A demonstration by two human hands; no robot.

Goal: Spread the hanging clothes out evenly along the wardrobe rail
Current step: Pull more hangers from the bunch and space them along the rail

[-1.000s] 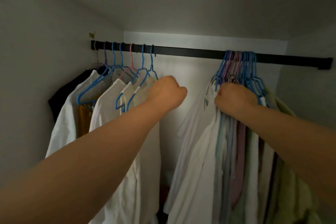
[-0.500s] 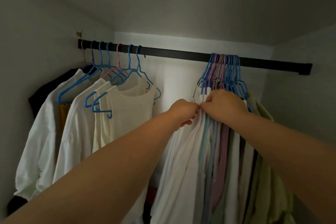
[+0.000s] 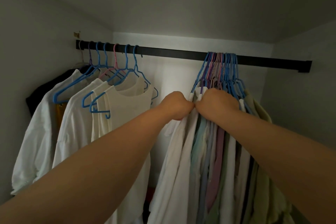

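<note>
A black rail (image 3: 174,55) runs across the wardrobe. At its left end hang several spaced garments on mostly blue hangers, the nearest a cream top (image 3: 127,114). Right of centre a tight bunch of clothes (image 3: 214,151) hangs on packed blue, purple and pink hangers (image 3: 220,67). My left hand (image 3: 177,105) is closed on the white shirt (image 3: 178,160) at the left edge of the bunch. My right hand (image 3: 218,104) touches the left one and grips the shoulders of the garments beside that shirt. A stretch of bare rail lies between the two groups.
Grey side walls close in at left (image 3: 36,51) and right (image 3: 305,87), with a sloped ceiling above. The lit white back wall (image 3: 172,78) shows through the gap. A black garment (image 3: 43,89) hangs farthest left. The rail's right end (image 3: 305,66) carries nothing.
My left hand left the cream top in the left group and crossed the gap to the bunch. It now meets my right hand on the white shirt. The view has dropped slightly.
</note>
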